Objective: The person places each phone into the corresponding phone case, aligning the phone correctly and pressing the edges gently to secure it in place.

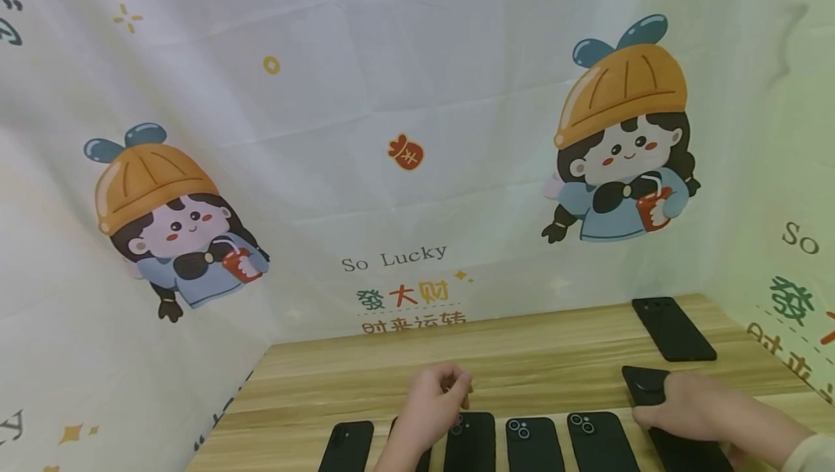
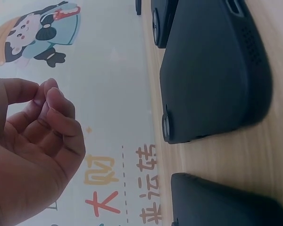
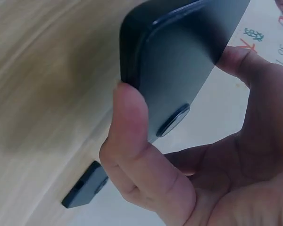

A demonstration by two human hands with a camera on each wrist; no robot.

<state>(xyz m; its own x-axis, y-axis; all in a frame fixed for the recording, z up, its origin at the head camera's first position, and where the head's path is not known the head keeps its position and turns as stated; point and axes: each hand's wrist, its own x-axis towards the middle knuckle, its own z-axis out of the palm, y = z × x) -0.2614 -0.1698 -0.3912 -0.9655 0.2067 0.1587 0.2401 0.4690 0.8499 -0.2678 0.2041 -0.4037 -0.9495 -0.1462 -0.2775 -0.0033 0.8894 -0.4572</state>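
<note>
My right hand (image 1: 691, 405) grips a black smartphone (image 1: 685, 450) across its width at the right of the table. In the right wrist view the thumb lies along one long edge of this phone (image 3: 179, 61) and a finger along the other, with a round camera bump between them. My left hand (image 1: 430, 410) is raised over the row of phones, loosely curled and holding nothing. In the left wrist view the left hand's (image 2: 37, 150) thumb tip meets the fingertips, beside a black phone (image 2: 207, 70). The left hand partly covers one phone (image 1: 422, 461) in the row.
Several black phones lie side by side along the near edge, among them one at the left (image 1: 347, 446) and one at the right (image 1: 601, 443). Another phone (image 1: 674, 328) lies at the back right of the wooden table (image 1: 522, 349). A printed white cloth (image 1: 313, 167) surrounds the table.
</note>
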